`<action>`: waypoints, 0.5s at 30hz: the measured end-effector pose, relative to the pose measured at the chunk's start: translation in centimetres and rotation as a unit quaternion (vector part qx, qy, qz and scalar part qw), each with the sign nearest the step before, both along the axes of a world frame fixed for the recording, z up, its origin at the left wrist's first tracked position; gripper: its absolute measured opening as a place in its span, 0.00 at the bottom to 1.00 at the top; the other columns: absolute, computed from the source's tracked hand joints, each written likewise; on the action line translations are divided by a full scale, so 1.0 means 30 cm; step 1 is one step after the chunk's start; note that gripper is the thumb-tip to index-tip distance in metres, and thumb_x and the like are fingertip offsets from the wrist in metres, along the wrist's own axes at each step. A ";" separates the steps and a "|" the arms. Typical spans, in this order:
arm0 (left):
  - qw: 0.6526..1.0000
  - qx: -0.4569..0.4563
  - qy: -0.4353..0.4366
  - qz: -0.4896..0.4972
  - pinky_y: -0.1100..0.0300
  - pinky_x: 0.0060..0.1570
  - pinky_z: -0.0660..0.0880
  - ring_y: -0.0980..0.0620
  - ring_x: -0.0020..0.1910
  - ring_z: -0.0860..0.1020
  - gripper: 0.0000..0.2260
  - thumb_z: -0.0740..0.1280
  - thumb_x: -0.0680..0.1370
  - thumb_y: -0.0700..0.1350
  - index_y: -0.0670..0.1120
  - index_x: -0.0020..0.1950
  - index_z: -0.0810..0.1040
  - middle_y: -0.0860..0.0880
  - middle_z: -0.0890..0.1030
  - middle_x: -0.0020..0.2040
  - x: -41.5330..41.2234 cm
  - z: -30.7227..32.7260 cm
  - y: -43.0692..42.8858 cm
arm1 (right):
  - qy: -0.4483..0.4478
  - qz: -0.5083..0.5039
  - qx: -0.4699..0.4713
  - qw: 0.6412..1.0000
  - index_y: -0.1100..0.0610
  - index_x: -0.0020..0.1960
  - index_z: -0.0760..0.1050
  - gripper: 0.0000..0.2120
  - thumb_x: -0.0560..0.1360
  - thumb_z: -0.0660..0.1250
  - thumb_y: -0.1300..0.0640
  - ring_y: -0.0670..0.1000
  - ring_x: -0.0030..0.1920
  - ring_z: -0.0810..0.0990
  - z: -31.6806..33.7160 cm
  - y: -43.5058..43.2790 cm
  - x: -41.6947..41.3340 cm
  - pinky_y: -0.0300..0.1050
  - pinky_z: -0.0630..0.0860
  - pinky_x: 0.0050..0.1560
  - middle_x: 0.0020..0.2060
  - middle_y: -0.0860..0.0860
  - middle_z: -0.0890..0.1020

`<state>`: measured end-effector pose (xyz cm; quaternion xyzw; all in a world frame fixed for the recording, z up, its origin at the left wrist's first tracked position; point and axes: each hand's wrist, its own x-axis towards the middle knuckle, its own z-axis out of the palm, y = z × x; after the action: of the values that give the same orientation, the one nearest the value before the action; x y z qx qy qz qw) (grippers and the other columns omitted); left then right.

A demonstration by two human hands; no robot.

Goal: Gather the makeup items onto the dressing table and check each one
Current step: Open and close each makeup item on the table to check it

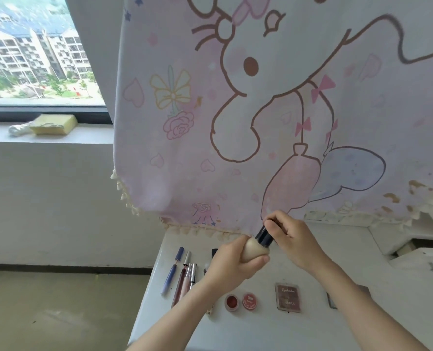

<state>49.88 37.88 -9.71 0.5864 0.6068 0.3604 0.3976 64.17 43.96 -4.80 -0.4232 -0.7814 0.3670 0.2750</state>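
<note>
Left hand point(235, 264) grips the foundation bottle point(254, 249) above the tabletop point(261, 330). Right hand point(295, 239) pinches its dark cap point(264, 237). Lip tubes point(185, 277), red pots point(250, 301) and palette point(287, 297) are laid out. Gathering looks largely done; checking appears midway.

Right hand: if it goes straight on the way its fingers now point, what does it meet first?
The right hand grips the dark cap of the bottle; past it, up-left, it would likely meet the hanging pink cloth, though depth is unclear.
</note>
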 end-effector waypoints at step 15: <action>0.985 -0.079 -0.137 -0.075 0.64 0.31 0.75 0.59 0.28 0.73 0.07 0.66 0.69 0.50 0.49 0.43 0.73 0.52 0.73 0.33 -0.047 0.086 -0.076 | -0.016 -0.092 -0.025 0.995 0.56 0.25 0.60 0.19 0.70 0.64 0.63 0.48 0.26 0.60 0.036 -0.032 -0.094 0.42 0.56 0.29 0.20 0.47 0.63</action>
<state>48.47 35.61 -7.13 0.5423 0.5273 0.3574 0.5478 61.33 42.98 -3.73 -0.5061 -0.7340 0.3523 0.2846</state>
